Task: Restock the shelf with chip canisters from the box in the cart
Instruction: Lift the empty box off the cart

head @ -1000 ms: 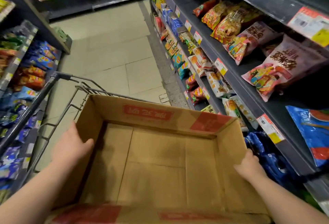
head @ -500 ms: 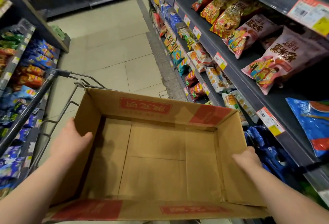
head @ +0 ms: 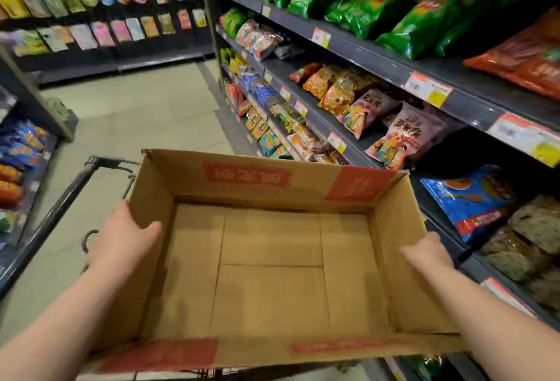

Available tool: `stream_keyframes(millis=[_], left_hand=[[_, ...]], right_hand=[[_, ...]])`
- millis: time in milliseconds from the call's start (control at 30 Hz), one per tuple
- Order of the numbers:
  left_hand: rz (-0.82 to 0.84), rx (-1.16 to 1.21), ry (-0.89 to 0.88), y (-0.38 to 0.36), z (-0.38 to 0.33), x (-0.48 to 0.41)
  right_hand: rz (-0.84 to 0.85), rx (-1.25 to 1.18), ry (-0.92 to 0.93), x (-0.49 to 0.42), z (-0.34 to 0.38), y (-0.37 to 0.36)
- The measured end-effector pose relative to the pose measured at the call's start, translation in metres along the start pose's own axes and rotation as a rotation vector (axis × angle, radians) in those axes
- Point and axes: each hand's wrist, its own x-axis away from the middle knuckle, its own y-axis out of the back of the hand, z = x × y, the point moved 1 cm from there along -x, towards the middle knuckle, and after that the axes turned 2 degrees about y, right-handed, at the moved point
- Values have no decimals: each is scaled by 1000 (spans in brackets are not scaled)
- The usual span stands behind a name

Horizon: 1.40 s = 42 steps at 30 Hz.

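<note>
Brown corrugated cardboard box (head: 272, 295) with red printed panels fills the near middle of my view, open at the top, the flaps of its bottom showing across the whole inside. My left hand (head: 124, 235) grips the box's left wall, thumb hooked over the rim to the inside and fingers down the outside. My right hand (head: 427, 251) clasps the top edge of the right wall; its fingers are hidden beyond the cardboard. The box sits over the black metal shopping cart (head: 60, 208), whose handle bar runs along the left; I cannot tell whether the box rests on the cart or hangs from my hands.

Just beyond the box on the right stands the dark grey metal shelf unit (head: 378, 56) with price tags along its edges. A blue snack bag (head: 466, 198) lies near the box's right far corner, pink snack bags (head: 403, 135) one level up, and green chip bags (head: 418, 23) on the top level. Pale floor tiles (head: 145, 114) stretch to the far wall, where small colourful packets (head: 91, 10) hang in rows.
</note>
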Motion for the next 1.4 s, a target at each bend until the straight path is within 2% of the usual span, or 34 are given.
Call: stream_keyframes(millis=[167, 433, 700, 1000, 1400], left_hand=[[-6, 116, -137, 28, -5, 9], [-28, 155, -343, 62, -12, 35], [110, 232, -568, 58, -32, 89], [208, 140, -778, 29, -64, 179], [377, 111, -1072, -11, -85, 377]], right_hand=[[-142, -51, -11, 49, -10, 38], [-358, -144, -82, 140, -56, 95], [-472, -228, -232, 229, -157, 116], [-563, -279, -465, 323, -272, 124], [-671, -418, -771, 486, -456, 138]])
